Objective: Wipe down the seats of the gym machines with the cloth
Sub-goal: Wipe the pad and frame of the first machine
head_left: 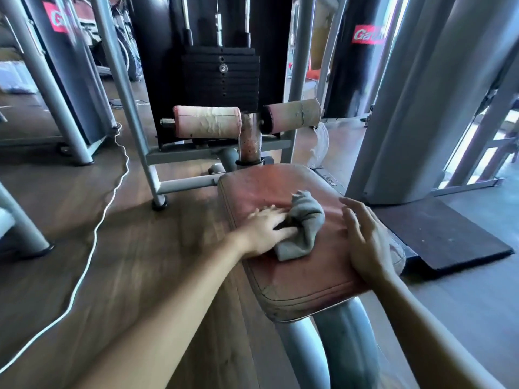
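1. The grey cloth lies bunched on the middle of the worn red seat pad, with one end trailing toward the near edge.
2. The left hand lies on the cloth's left side, palm down. The fingers reach forward over the fabric and look fairly straight. That area is blurred, so a pinch on a fold by the thumb cannot be ruled out.
3. The right hand is over the seat's right edge. It is open with its fingers straight and slightly spread, and it holds nothing. Its heel appears to meet the pad's edge, and it is apart from the cloth.
4. A thick grey frame tube runs from under the seat toward the camera.
5. Just beyond the seat's far end, a rust-spotted chrome post stands upright. It carries two cracked pink roller pads, one on the left and one on the right.
6. Crumpled clear plastic hangs below the right roller.
7. Behind the rollers is a black weight stack with a selector pin in it.
8. A white cable snakes across the wooden floor to the left.
9. A black rubber mat lies on the floor to the seat's right, beside a broad grey upright.
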A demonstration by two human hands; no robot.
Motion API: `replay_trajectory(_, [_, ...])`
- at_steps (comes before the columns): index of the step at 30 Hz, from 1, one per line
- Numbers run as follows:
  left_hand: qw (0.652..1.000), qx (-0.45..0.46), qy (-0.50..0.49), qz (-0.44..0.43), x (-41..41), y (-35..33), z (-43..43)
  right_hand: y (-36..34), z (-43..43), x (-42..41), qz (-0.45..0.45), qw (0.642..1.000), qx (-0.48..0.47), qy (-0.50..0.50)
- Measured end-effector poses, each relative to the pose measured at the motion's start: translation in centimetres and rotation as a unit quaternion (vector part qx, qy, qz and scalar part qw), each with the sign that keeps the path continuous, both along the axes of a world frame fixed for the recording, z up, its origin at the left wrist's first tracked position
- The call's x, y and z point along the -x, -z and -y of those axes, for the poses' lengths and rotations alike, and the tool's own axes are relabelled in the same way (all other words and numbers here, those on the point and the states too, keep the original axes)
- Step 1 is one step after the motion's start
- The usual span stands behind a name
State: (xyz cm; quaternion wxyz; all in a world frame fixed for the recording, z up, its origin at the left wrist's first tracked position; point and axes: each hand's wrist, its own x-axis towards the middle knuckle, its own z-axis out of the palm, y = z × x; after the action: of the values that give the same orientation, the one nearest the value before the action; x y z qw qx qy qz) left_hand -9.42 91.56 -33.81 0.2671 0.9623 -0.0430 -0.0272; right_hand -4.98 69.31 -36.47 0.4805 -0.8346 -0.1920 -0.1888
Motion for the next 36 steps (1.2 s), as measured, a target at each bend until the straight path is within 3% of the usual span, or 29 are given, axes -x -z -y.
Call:
replay_trajectory(2, [0.997,-0.079,0.0,0.027,0.2,0.8,1.3,-0.2,-0.1,0.1,0.002,1.0,-0.002,-0.02])
replay_trajectory(4, [0.996,-0.072,0.02,0.055,0.3,1.3,2.6,-0.2,-0.1,0.1,0.003,0.999,0.01,-0.041])
replay_trajectory(8, [0.98,0.136,-0.017,0.144,1.2,2.0,2.4,-0.4,0.2,-0.1,-0.017,0.993,0.093,-0.069])
replay_trajectory(11, [0.893,0.279,-0.213,0.282,1.3,3.4,1.3,-0.9,-0.5,0.1,-0.049,0.987,0.15,-0.041])
replay_trajectory(13, [0.843,0.316,-0.298,0.317,0.9,4.1,0.8,-1.2,-1.0,0.0,-0.06,0.991,0.121,-0.024])
replay_trajectory(16, [0.859,0.266,-0.317,0.301,1.3,3.4,1.3,-1.7,-1.6,-0.6,-0.07,0.994,0.081,-0.012])
replay_trajectory(21, [0.862,0.245,-0.32,0.306,1.5,3.4,1.1,-3.6,-2.6,-1.2,-0.041,0.985,0.165,-0.042])
replay_trajectory(25, [0.879,0.238,-0.305,0.279,1.9,3.0,0.9,-5.3,-2.6,-0.5,0.029,0.991,0.088,-0.101])
replay_trajectory(30, [0.867,0.267,-0.297,0.298,1.8,3.4,0.2,-5.0,-2.2,1.4,0.046,0.95,0.208,-0.228])
replay_trajectory(33, [0.868,0.263,-0.3,0.297,1.6,3.6,0.1,-4.3,-2.9,1.1,0.044,0.965,0.157,-0.204])
replay_trajectory(36, [0.869,0.259,-0.286,0.311,1.0,4.4,-0.1,-2.8,-3.9,0.4,0.001,0.96,0.241,-0.14])
